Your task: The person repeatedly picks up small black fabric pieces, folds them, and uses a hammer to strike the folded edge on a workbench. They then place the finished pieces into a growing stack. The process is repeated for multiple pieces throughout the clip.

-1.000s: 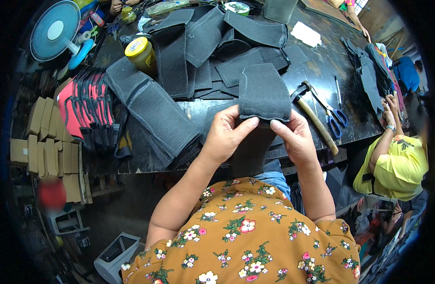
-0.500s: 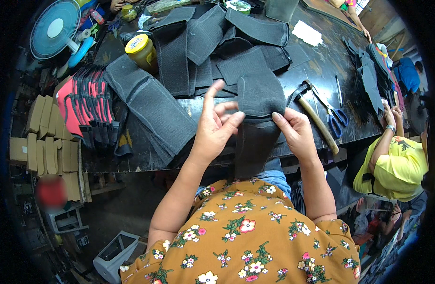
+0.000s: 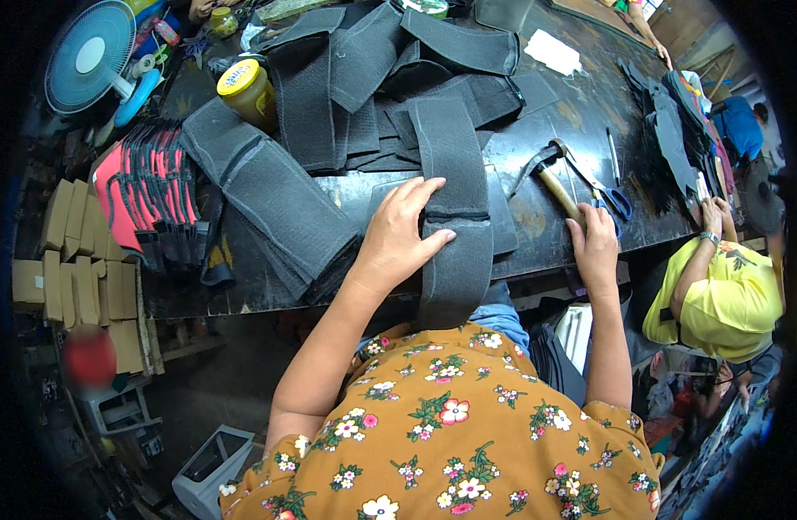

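Observation:
A black textile strip (image 3: 455, 160) lies on the table edge in front of me, with a raised seam across its middle. My left hand (image 3: 398, 234) rests at its left edge, fingers and thumb spread apart on either side of the seam. The strip's near end hangs down toward my lap. On the right, my right hand (image 3: 599, 251) is closed around the lower part of a hammer's wooden handle (image 3: 558, 192); the handle's end is hidden by the hand. The hammer's dark head lies on the table. Blue-handled scissors (image 3: 619, 201) lie beside it, partly behind my fingers.
Loose black pieces (image 3: 364, 65) are heaped at the back. A layered stack of similar pieces (image 3: 281, 208) lies left, near a yellow-lidded jar (image 3: 249, 94) and red-black pieces (image 3: 143, 195). A fan (image 3: 91, 54) stands far left. A co-worker in yellow (image 3: 719, 295) is at right.
Both hands held the strip at its seam before. It now lies flatter and extends away from me. My left hand stays on it; my right hand has moved right to the hammer handle.

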The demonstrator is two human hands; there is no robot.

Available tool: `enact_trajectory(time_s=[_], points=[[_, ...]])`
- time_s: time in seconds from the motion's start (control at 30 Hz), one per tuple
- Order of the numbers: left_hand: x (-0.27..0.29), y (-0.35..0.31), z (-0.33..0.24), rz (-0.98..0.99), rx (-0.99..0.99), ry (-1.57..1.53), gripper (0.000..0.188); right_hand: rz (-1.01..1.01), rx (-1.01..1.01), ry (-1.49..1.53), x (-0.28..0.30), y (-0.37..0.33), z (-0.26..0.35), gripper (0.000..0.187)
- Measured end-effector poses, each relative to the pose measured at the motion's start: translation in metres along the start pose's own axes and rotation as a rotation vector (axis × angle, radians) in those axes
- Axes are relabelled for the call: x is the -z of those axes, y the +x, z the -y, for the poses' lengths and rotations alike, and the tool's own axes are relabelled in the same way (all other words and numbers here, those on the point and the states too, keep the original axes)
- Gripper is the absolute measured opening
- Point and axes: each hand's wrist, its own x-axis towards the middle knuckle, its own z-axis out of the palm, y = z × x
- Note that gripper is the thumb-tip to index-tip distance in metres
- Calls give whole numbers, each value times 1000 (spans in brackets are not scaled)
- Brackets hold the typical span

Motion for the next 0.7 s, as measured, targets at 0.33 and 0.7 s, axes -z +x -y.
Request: enact_trajectory(time_s=[0.33, 0.7], points=[[2, 3, -2, 66, 134, 143, 90, 123, 156, 690, 41, -44, 62, 50], [-2, 0, 5, 12, 138, 170, 101, 291, 260, 552, 42, -31, 114, 59]])
